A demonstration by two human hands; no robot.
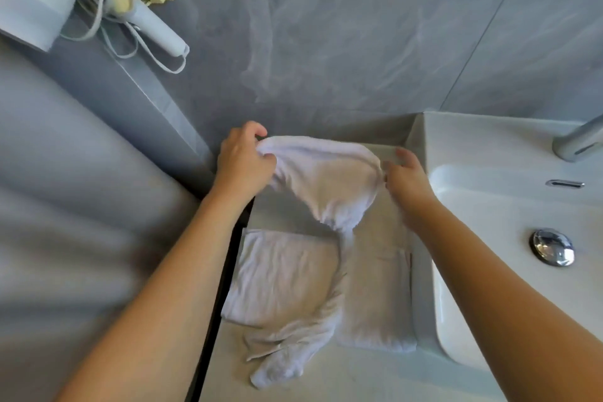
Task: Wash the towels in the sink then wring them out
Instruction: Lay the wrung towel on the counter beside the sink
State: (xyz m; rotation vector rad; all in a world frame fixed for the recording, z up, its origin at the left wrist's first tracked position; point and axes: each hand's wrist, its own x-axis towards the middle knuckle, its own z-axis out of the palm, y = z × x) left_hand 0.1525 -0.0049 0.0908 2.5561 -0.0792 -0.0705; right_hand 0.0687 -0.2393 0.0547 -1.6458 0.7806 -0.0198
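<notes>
A white towel (326, 179) is stretched between both hands above the tabletop (326, 382), its upper edge pulled into a soft arch from one hand to the other. Below that edge the cloth gathers into a twisted, rope-like tail that drops down between the forearms and ends in a crumpled heap on the tabletop nearest the person. The fabric looks limp and wrinkled; whether it is wet cannot be told.

The left hand (243, 161) pinches one corner, fingers and thumb curled round a bunched fold. The right hand (408, 178) grips the opposite corner with its fingers curled into the cloth; the picture is blurred there, so the exact hold is unclear. The two hands are well apart, level with each other.

Under the held towel lie two more folded towels: one (280, 277) below the left forearm, flat and creased, and a second (378, 287) just inside the right forearm, partly crossed by the hanging tail.

To the outside of the right hand sits the white sink (509, 192), with its drain plug (553, 246) beyond the right forearm and a tap (579, 140) at the far edge.
</notes>
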